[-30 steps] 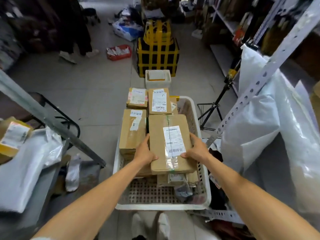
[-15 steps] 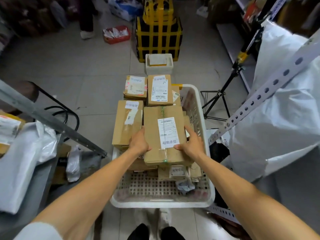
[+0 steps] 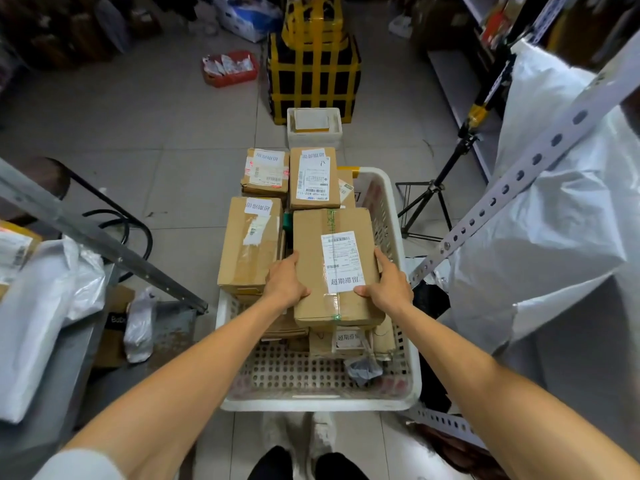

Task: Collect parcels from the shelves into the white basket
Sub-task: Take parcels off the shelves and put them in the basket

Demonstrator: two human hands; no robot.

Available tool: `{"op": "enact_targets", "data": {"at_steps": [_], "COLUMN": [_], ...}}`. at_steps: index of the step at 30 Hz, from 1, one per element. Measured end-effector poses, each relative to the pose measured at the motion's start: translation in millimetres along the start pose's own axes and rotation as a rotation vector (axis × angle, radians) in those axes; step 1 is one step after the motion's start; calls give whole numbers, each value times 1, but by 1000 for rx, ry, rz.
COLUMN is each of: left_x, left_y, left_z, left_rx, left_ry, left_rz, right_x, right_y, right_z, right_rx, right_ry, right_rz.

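near end of white basket (image 3: 322, 403): mesh bottom bare, room left there. left hand (image 3: 287, 284) + right hand (image 3: 388, 285) both grip brown parcel (image 3: 308, 258) by long sides, thumbs on top. parcel on or just over stack in basket's right half, can't tell which. tip imo: lower flat, square against long box (image 3: 247, 244) on basket's left side, slide fingers out sideways so stack doesn't shift. basket's far end: two labelled boxes (image 3: 313, 178). foam box (image 3: 313, 128) just beyond basket. vs half second back: same two-handed grip, parcel barely moved, view tipped down a bit
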State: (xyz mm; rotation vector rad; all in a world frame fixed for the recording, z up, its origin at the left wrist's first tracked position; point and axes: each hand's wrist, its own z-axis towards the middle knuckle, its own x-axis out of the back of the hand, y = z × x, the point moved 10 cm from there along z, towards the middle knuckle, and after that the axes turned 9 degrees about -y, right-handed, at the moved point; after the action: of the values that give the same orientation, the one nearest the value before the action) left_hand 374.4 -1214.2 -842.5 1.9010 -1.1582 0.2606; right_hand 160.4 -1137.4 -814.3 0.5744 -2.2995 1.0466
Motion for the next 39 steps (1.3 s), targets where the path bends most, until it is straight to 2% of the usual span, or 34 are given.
{"op": "enact_targets", "data": {"at_steps": [6,12,18,26,31,39], "left_x": [5,10,30,71,86,99], "left_y": [-1,11,33,66,71,60], "left_z": [-4,-17,-38,-94,-152,-251], "left_rx": [6,-28,-53,-136,-162,-153], "left_ry": [28,82,122,236,281,378], "left_rz": [18,155,192,276,359,401], "right_x": [-2,-4,-1,12,11,6], "right_y": [-8,-12,-33,-90,-119,-154], "right_z": [-3,-4,-13,-56,-111,-211], "right_rx": [43,36,58,278,374,549], "right_ry": [-4,-24,-27,-49,-83,-103], "right_rz": [10,-4,-161,-341,-596,-729]}}
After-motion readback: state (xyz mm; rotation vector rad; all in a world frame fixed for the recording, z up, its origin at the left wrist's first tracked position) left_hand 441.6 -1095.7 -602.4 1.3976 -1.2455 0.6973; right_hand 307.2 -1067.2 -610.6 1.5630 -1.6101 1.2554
